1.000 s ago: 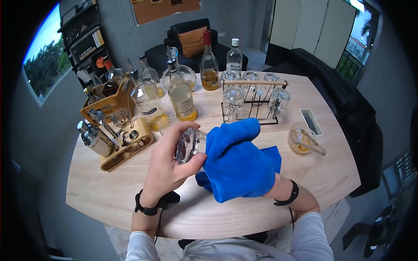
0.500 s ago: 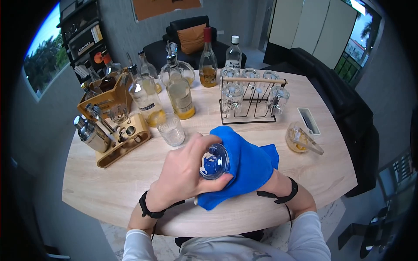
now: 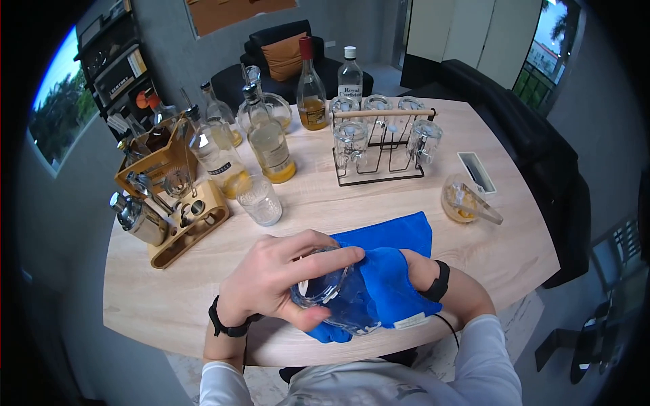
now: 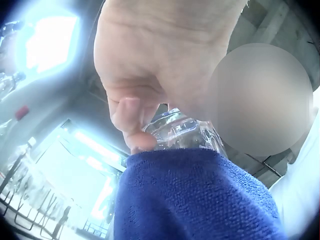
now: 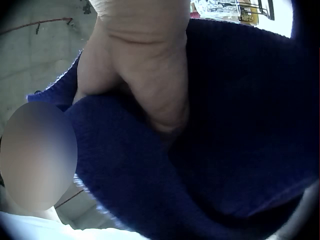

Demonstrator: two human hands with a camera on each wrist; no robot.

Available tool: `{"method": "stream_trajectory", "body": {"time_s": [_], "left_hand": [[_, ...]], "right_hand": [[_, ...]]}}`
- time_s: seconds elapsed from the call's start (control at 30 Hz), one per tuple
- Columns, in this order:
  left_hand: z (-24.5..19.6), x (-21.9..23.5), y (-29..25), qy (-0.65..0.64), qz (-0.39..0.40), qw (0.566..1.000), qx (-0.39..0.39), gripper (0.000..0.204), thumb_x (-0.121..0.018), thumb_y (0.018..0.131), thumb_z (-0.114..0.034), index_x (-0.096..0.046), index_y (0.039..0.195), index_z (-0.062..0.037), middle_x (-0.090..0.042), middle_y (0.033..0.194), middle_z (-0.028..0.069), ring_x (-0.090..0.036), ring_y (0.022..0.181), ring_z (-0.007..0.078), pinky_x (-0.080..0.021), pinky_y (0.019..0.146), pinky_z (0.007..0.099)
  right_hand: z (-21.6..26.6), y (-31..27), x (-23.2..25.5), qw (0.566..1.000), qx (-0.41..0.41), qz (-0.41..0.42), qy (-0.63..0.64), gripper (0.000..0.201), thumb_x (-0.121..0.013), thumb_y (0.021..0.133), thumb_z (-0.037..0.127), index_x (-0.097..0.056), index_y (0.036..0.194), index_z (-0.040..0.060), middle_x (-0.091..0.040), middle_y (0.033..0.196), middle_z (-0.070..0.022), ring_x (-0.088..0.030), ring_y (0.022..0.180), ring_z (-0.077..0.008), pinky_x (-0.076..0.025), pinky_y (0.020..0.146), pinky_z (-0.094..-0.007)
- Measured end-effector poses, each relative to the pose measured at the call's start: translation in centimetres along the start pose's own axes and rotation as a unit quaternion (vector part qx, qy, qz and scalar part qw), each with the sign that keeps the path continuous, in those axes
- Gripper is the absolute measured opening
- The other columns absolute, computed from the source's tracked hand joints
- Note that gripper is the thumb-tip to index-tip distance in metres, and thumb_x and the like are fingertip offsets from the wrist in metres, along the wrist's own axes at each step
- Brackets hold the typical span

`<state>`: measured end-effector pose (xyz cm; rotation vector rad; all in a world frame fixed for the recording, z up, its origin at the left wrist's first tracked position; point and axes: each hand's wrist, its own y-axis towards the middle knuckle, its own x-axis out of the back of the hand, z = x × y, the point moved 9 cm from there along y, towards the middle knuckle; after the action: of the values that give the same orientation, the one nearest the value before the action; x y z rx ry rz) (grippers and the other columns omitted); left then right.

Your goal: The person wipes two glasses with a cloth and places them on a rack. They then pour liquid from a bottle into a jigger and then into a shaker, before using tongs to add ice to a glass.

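Observation:
Just above the table's near edge, a clear drinking glass (image 3: 321, 289) is tilted on its side. My left hand (image 3: 274, 274) holds it by one end, fingers over the top and thumb below. A blue cloth (image 3: 391, 287) wraps the other end, with a flap spread to the right and back. My right hand (image 3: 423, 272) grips the cloth at the glass, its fingers hidden in the folds. In the right wrist view the thumb side of the right hand (image 5: 142, 70) presses into the cloth. The left wrist view shows the glass (image 4: 180, 131) rising out of the cloth (image 4: 190, 195).
Beyond the left hand stands another glass (image 3: 260, 201). Several bottles (image 3: 274, 145), a wooden bar-tool stand (image 3: 189, 230) and a shaker (image 3: 139, 218) fill the back left. A wire rack (image 3: 379, 181) carries upturned glasses. At right sits a bowl with tongs (image 3: 462, 203).
The left hand has turned the glass and brought it lower and nearer the body. The cloth has shifted round the glass, and its flap now spreads toward the back right.

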<state>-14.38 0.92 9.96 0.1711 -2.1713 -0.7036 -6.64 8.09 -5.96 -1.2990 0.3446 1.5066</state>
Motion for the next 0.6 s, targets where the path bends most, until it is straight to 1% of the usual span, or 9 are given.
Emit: {"method": "stream_trajectory", "body": {"time_s": [0.03, 0.1, 0.23, 0.3, 0.4, 0.5, 0.53, 0.57, 0.6], "left_hand": [[-0.1, 0.0, 0.0, -0.001, 0.001, 1.000, 0.000, 0.074, -0.056, 0.082, -0.071, -0.069, 0.110, -0.0039, -0.065, 0.094, 0.0131, -0.068, 0.078, 0.0281, -0.054, 0.064, 0.0336], [0.1, -0.1, 0.0, -0.007, -0.002, 1.000, 0.018, 0.073, -0.056, 0.083, -0.071, -0.069, 0.109, -0.0040, -0.064, 0.095, 0.0128, -0.067, 0.081, 0.0280, -0.054, 0.066, 0.0339], [0.4, -0.3, 0.3, -0.016, -0.013, 0.998, 0.053, 0.069, -0.061, 0.082, -0.067, -0.068, 0.110, -0.0051, -0.064, 0.095, 0.0122, -0.066, 0.083, 0.0279, -0.053, 0.069, 0.0341], [0.3, -0.2, 0.4, 0.030, -0.020, 0.998, 0.053, 0.050, -0.075, 0.074, -0.038, -0.066, 0.117, -0.0135, -0.061, 0.098, 0.0102, -0.065, 0.078, 0.0266, -0.055, 0.066, 0.0352], [0.7, 0.0, 0.2, 0.068, -0.036, 0.991, 0.109, 0.049, -0.075, 0.075, -0.038, -0.064, 0.114, -0.0113, -0.058, 0.100, 0.0100, -0.065, 0.078, 0.0278, -0.055, 0.066, 0.0358], [0.8, 0.1, 0.0, 0.100, -0.039, 0.987, 0.123, 0.046, -0.074, 0.076, -0.036, -0.063, 0.112, -0.0091, -0.056, 0.101, 0.0102, -0.065, 0.076, 0.0275, -0.054, 0.065, 0.0358], [0.9, -0.1, 0.0, 0.099, -0.039, 0.986, 0.125, 0.046, -0.074, 0.076, -0.036, -0.063, 0.112, -0.0091, -0.056, 0.101, 0.0102, -0.065, 0.076, 0.0275, -0.054, 0.065, 0.0358], [1.2, 0.3, 0.0, 0.127, -0.069, 0.979, 0.146, 0.045, -0.074, 0.077, -0.034, -0.062, 0.111, -0.0081, -0.057, 0.101, 0.0106, -0.064, 0.074, 0.0269, -0.054, 0.065, 0.0353], [1.6, 0.8, -0.2, 0.155, -0.099, 0.969, 0.166, 0.044, -0.073, 0.078, -0.033, -0.062, 0.111, -0.0072, -0.057, 0.101, 0.0109, -0.063, 0.072, 0.0264, -0.053, 0.064, 0.0348]], "right_hand": [[0.2, 0.6, -0.1, 1.000, 0.006, 0.011, -0.023, 0.043, -0.078, 0.080, 0.019, -0.061, 0.115, 0.0012, -0.068, 0.103, -0.0077, -0.066, 0.087, -0.0151, -0.056, 0.076, -0.0281], [1.5, 1.1, -1.5, 0.981, 0.047, 0.064, -0.175, 0.045, -0.078, 0.079, 0.020, -0.060, 0.116, 0.0011, -0.068, 0.103, -0.0079, -0.066, 0.087, -0.0151, -0.055, 0.076, -0.0281], [3.4, 1.8, -4.6, 0.878, 0.146, 0.112, -0.442, 0.049, -0.079, 0.078, 0.021, -0.058, 0.118, 0.0009, -0.068, 0.104, -0.0081, -0.066, 0.088, -0.0151, -0.055, 0.077, -0.0281], [3.8, 2.2, -5.5, 0.833, 0.172, 0.112, -0.514, 0.052, -0.080, 0.077, 0.022, -0.057, 0.119, 0.0008, -0.067, 0.104, -0.0083, -0.065, 0.089, -0.0152, -0.055, 0.077, -0.0280], [4.5, 2.2, -6.5, 0.748, 0.220, 0.092, -0.619, 0.058, -0.082, 0.075, 0.024, -0.054, 0.121, 0.0009, -0.067, 0.103, -0.0083, -0.065, 0.090, -0.0147, -0.055, 0.078, -0.0282], [5.3, -0.7, -6.5, 0.759, 0.288, 0.063, -0.580, 0.059, -0.076, 0.084, 0.020, -0.050, 0.134, 0.0029, -0.063, 0.120, -0.0113, -0.064, 0.107, -0.0193, -0.054, 0.092, -0.0320], [5.2, -0.9, -7.2, 0.761, 0.286, 0.064, -0.579, 0.059, -0.076, 0.084, 0.020, -0.050, 0.134, 0.0029, -0.063, 0.120, -0.0113, -0.064, 0.107, -0.0193, -0.054, 0.092, -0.0320], [5.9, -1.2, -7.7, 0.668, 0.310, -0.022, -0.676, 0.065, -0.078, 0.081, 0.024, -0.048, 0.134, 0.0022, -0.063, 0.120, -0.0126, -0.064, 0.106, -0.0217, -0.054, 0.092, -0.0331], [6.2, -1.3, -8.2, 0.614, 0.320, -0.064, -0.718, 0.069, -0.080, 0.079, 0.027, -0.047, 0.135, 0.0018, -0.062, 0.119, -0.0133, -0.064, 0.106, -0.0229, -0.053, 0.092, -0.0337]]}}
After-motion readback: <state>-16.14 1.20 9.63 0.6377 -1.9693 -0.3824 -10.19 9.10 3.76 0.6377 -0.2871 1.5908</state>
